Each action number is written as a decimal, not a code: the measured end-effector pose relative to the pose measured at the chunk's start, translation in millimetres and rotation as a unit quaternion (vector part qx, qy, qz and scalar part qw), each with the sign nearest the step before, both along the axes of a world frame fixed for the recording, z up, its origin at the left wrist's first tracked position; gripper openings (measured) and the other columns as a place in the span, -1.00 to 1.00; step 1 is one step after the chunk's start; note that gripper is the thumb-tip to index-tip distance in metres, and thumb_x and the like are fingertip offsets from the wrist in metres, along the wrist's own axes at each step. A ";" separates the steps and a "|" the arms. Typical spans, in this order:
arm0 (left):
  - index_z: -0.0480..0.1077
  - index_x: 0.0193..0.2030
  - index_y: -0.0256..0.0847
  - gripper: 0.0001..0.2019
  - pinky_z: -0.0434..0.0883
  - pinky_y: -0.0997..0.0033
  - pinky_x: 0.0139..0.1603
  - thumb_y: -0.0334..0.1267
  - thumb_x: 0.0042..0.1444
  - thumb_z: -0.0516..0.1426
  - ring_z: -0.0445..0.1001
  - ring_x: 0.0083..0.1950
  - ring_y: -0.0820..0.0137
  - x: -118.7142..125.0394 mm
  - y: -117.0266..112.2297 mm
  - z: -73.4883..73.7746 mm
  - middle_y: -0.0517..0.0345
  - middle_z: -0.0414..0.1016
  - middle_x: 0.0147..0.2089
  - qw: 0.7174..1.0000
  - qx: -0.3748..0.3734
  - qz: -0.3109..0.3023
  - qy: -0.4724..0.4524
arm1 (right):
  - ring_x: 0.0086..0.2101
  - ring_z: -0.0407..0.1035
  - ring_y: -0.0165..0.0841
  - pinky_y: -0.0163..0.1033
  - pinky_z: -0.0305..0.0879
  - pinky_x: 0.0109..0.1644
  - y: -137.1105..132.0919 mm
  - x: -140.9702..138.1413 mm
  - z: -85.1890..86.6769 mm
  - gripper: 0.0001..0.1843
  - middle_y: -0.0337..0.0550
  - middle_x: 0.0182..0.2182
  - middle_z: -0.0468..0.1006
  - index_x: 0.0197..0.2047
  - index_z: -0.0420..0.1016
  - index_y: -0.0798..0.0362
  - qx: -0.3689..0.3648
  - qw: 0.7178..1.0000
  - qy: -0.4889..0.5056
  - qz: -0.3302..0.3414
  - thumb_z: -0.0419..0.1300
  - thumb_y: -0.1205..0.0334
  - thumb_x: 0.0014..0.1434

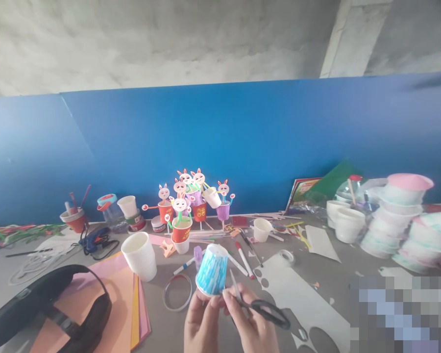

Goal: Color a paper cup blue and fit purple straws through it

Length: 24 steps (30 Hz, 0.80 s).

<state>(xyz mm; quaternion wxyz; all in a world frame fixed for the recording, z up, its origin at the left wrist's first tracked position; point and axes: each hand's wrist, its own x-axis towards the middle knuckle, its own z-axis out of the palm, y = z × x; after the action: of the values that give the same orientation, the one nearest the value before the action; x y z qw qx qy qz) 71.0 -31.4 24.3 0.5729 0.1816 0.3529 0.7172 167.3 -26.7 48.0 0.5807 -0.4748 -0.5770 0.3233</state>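
Note:
My left hand (pixel 203 314) grips the rim of a paper cup (pixel 212 269) that is held upside down, its side streaked with blue colouring and its base white. In my right hand (pixel 250 314) is a pair of scissors (pixel 269 312) with black handles. The blades point up and away beside the cup, and the right fingertips are at the cup's rim. Behind the cup lie a purple marker cap (pixel 198 257) and a red-capped marker (pixel 244 260). A roll of tape (pixel 177 292) rests to the left of my hands.
Rabbit-faced cup figures (pixel 181 228) stand at the back by a blue partition (pixel 220 132). On the left are stacked white cups (pixel 139 255), coloured paper (pixel 121 304) and black headphones (pixel 40 299). Cut white paper (pixel 297 284) and stacks of tinted cups (pixel 393 220) are on the right.

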 end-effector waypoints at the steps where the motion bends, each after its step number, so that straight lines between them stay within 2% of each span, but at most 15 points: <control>1: 0.59 -0.31 -0.19 -0.64 0.52 0.37 -0.16 -0.05 -0.18 0.49 0.62 -0.30 0.32 -0.6 -0.2 2.0 0.11 0.69 -0.35 1.000 -0.009 -0.011 -0.026 | -0.47 0.60 -0.26 -0.39 0.52 -0.40 -0.7 1.5 2.3 -0.55 -0.15 -0.49 0.67 -0.36 0.57 -0.01 0.022 1.000 -0.018 0.004 0.15 -0.18 0.32; 4: 0.62 -0.27 -0.18 -0.68 0.55 0.25 -0.02 -0.12 -0.16 0.50 0.68 -0.16 0.18 -3.0 0.9 9.1 0.01 0.74 -0.23 0.996 -0.007 -0.049 -0.079 | -0.48 0.60 -0.29 -0.39 0.50 -0.43 -0.6 8.3 12.1 -0.60 -0.15 -0.49 0.68 -0.34 0.57 -0.02 0.090 0.992 -0.086 0.029 0.10 -0.07 0.39; 7: 0.64 -0.31 -0.17 -0.76 0.54 0.22 0.07 -0.25 -0.15 0.50 0.69 -0.08 0.16 -3.8 2.7 13.8 0.00 0.75 -0.20 0.989 0.003 -0.081 -0.123 | -0.49 0.60 -0.28 -0.37 0.52 -0.41 1.0 12.0 15.8 -0.63 -0.15 -0.50 0.67 -0.33 0.58 -0.02 0.127 0.984 -0.122 0.022 0.10 -0.01 0.40; 11: 0.66 -0.35 -0.14 -0.82 0.57 0.30 -0.03 -0.31 -0.13 0.49 0.71 -0.16 0.23 -1.1 2.6 11.5 0.03 0.77 -0.23 0.983 0.009 -0.101 -0.156 | -0.43 0.64 -0.23 -0.38 0.56 -0.36 1.8 7.0 4.1 -0.59 -0.13 -0.45 0.72 -0.34 0.62 -0.02 0.075 0.993 -0.072 -0.047 0.18 -0.14 0.32; 14: 0.66 -0.37 -0.12 -0.83 0.57 0.27 0.01 -0.31 -0.13 0.49 0.72 -0.15 0.23 1.9 2.3 4.7 0.05 0.77 -0.24 0.981 0.017 -0.094 -0.168 | -0.38 0.66 -0.20 -0.37 0.59 -0.31 3.5 4.5 -2.9 -0.58 -0.11 -0.40 0.75 -0.30 0.65 -0.01 0.048 0.996 -0.035 -0.069 0.23 -0.18 0.27; 17: 0.67 -0.34 -0.09 -0.81 0.56 0.20 0.05 -0.30 -0.13 0.50 0.71 -0.10 0.20 3.8 3.4 -1.7 0.04 0.77 -0.22 0.978 0.022 -0.088 -0.186 | -0.29 0.66 -0.20 -0.37 0.60 -0.25 7.1 8.1 0.8 -0.65 -0.10 -0.31 0.74 -0.31 0.66 -0.02 0.074 0.996 -0.039 -0.012 0.24 -0.10 0.29; 20: 0.68 -0.30 -0.07 -0.78 0.55 0.19 0.06 -0.28 -0.14 0.50 0.70 -0.09 0.21 3.4 4.6 -6.6 0.02 0.77 -0.19 0.977 0.008 -0.100 -0.190 | -0.21 0.64 -0.22 -0.36 0.59 -0.14 9.4 13.1 8.5 -0.73 -0.10 -0.21 0.72 -0.29 0.63 -0.03 0.067 0.996 -0.037 0.049 0.20 0.03 0.35; 24: 0.68 -0.29 -0.04 -0.79 0.48 0.14 0.16 -0.25 -0.12 0.50 0.67 -0.03 0.20 -2.2 5.1 -13.9 0.07 0.76 -0.19 0.981 -0.005 -0.123 -0.151 | -0.25 0.62 -0.25 -0.34 0.56 -0.11 9.5 17.8 14.0 -0.77 -0.14 -0.26 0.70 -0.28 0.58 -0.04 0.049 0.993 -0.048 0.093 0.17 0.10 0.37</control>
<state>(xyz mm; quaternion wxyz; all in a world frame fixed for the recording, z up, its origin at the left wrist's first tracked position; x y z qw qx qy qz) 68.9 -26.4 10.4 0.7046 0.1100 0.2408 0.6584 185.1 -17.3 62.0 0.5422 -0.4046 -0.6611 0.3244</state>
